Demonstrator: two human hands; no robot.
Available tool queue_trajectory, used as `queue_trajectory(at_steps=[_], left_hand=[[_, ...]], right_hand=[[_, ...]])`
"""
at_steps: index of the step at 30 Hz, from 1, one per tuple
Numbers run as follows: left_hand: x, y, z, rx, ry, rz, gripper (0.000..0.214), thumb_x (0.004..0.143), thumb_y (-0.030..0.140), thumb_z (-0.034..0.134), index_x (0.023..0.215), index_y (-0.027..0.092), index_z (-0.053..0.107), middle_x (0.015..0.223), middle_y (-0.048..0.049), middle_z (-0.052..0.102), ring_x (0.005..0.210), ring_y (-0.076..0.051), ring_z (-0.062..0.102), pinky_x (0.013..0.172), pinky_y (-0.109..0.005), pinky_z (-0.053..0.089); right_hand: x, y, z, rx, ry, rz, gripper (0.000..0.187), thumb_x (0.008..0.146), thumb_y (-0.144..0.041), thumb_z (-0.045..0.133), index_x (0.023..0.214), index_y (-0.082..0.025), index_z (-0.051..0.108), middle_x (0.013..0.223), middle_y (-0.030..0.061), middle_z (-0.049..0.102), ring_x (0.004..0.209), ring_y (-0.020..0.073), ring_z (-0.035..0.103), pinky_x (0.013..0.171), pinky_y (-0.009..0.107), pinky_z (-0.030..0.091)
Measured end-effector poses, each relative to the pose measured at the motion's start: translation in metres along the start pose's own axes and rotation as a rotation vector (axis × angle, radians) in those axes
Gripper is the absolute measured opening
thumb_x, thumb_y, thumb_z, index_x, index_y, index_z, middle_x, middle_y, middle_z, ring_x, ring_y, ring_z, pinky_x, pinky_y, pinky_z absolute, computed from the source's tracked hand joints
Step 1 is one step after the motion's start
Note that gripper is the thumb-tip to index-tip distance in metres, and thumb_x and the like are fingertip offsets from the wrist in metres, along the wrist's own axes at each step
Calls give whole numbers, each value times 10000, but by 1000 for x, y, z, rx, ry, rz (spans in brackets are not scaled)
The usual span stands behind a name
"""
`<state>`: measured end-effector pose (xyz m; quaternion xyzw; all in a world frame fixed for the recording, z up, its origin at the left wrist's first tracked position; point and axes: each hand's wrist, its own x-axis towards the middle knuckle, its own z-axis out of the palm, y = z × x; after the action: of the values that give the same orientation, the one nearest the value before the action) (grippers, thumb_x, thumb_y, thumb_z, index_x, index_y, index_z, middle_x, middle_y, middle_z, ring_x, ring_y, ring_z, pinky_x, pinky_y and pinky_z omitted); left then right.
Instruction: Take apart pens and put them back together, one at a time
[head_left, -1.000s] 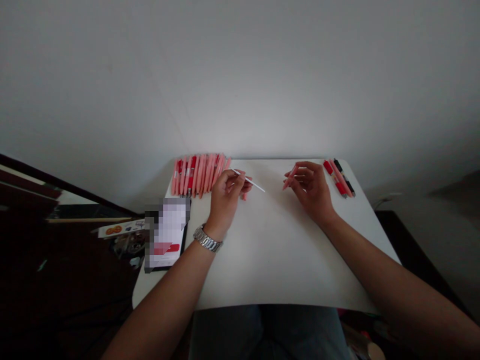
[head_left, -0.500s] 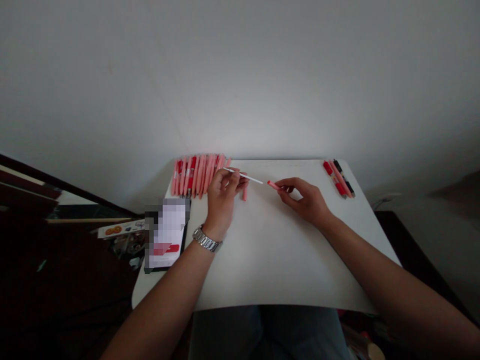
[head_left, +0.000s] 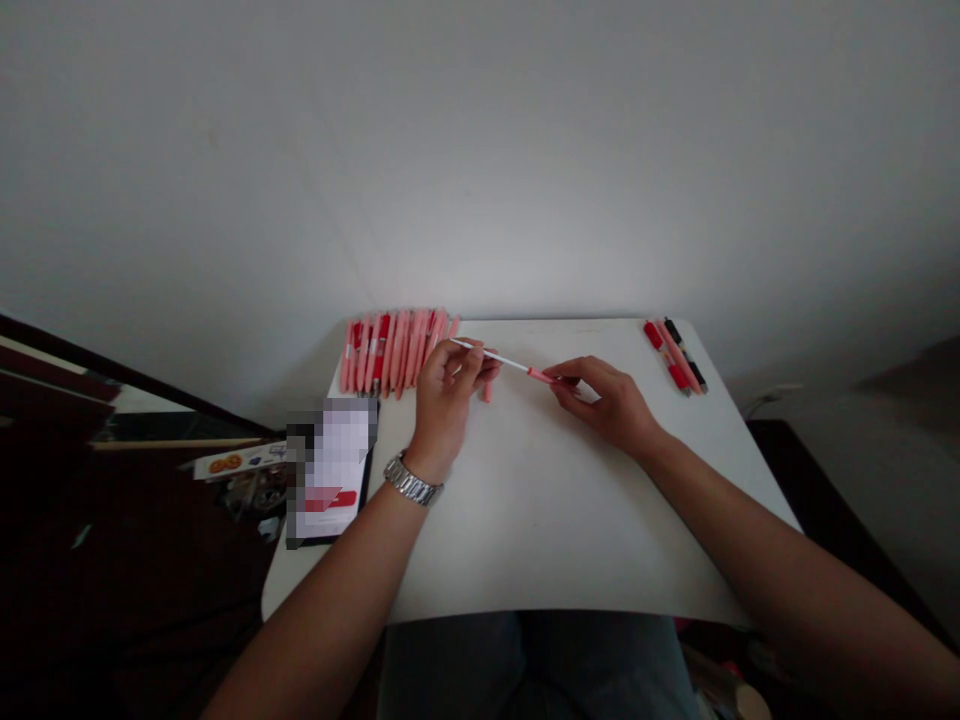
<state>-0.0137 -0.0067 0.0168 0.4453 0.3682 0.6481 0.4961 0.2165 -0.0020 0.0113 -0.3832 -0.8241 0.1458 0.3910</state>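
Between thumb and fingers, my left hand (head_left: 450, 385) pinches a thin white pen refill (head_left: 511, 362) that points right. My right hand (head_left: 604, 400) is closed on a pink pen barrel part (head_left: 538, 375), whose open end meets the refill's right tip. Part of that barrel is hidden by the fingers. Another short pink pen piece (head_left: 487, 391) lies on the table just under my left fingers. Behind my left hand is a row of pink and red pens (head_left: 397, 350), lying side by side.
The white table (head_left: 570, 530) stands against a grey wall (head_left: 480, 160). Three pens (head_left: 675, 355), red, pink and black, lie at its back right corner. A phone (head_left: 334, 480) with a lit, partly blurred screen lies at the left edge, beside my left forearm.
The gap between refill and pink barrel has closed; the refill's tip is now at the barrel's open end. My right hand has shifted slightly left, while my left hand stays nearly still.
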Motion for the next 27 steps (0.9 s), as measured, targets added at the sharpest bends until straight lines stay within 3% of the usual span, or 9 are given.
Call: queue_trajectory(at_steps=[9, 19, 27], left_hand=[[-4, -2, 3, 89, -117, -21, 233, 897, 414, 736, 976, 201, 685, 984, -52, 728, 862, -148, 713, 779, -285, 601], [-5, -3, 2, 148, -244, -53, 218, 880, 385, 759, 993, 200, 737, 963, -51, 740, 907, -155, 697, 863, -309, 561], [-5, -2, 3, 158, -240, -73, 239, 863, 406, 767, 988, 204, 747, 954, -57, 746, 894, -158, 692, 863, -318, 565]], right_hand=[[1, -1, 1, -3, 2, -35, 179, 963, -210, 613, 1120, -239, 693, 884, 40, 708, 784, 181, 659, 721, 315, 541], [0, -6, 3, 9, 18, -50, 173, 969, -231, 619, 1126, -243, 693, 914, 42, 725, 793, 179, 673, 730, 316, 553], [1, -8, 1, 4, -1, -24, 173, 983, -277, 595, 1121, -259, 697, 912, 47, 733, 795, 194, 679, 739, 341, 566]])
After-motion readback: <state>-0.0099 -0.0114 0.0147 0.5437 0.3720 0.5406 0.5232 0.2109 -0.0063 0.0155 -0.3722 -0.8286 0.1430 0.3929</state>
